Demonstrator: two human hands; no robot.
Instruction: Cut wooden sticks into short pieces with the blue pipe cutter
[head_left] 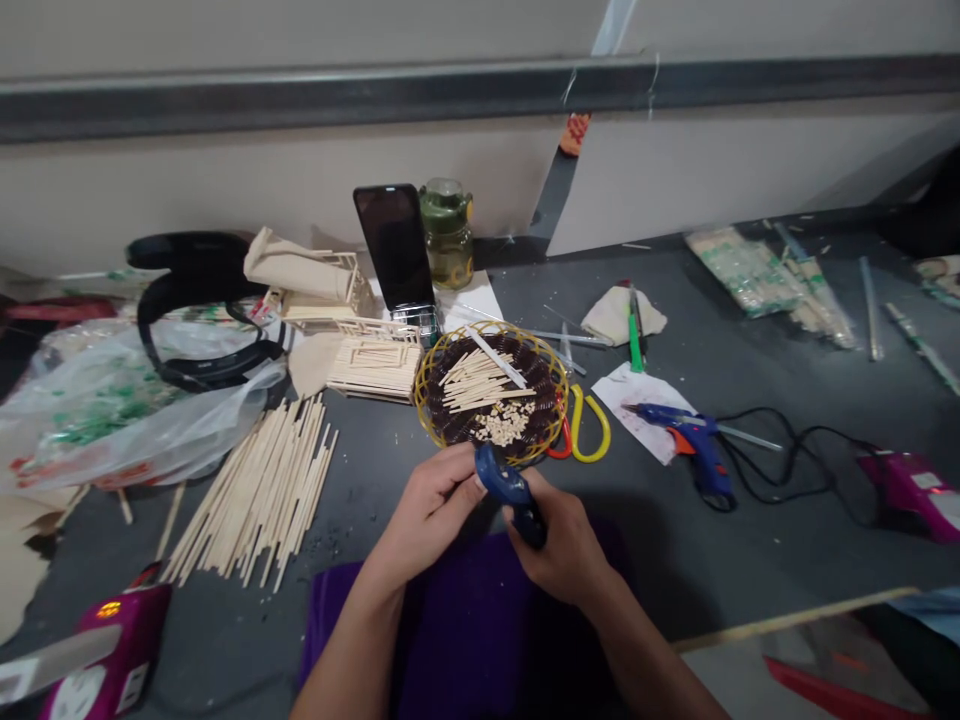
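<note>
My right hand (559,535) is closed around a dark blue hand tool (506,478) with a curved, thick body, perhaps a cutter; its exact kind does not show. Thumb and fingers of my left hand (439,500) are pinched together at the tool's left end, and what they hold is hidden. Both hands are just in front of a round brown wicker basket (424,405) with a yellow rim. Inside it lie short wooden sticks (476,380), a pile of tiny cut wooden pieces (506,423) and a white strip (496,357).
Long wooden sticks (255,490) are spread at left, near small wooden models (375,362). A phone (394,245) and green bottle (448,235) stand behind. Yellow-handled scissors (592,425), a blue glue gun (694,440) with cable and a green cutter knife (635,335) lie right.
</note>
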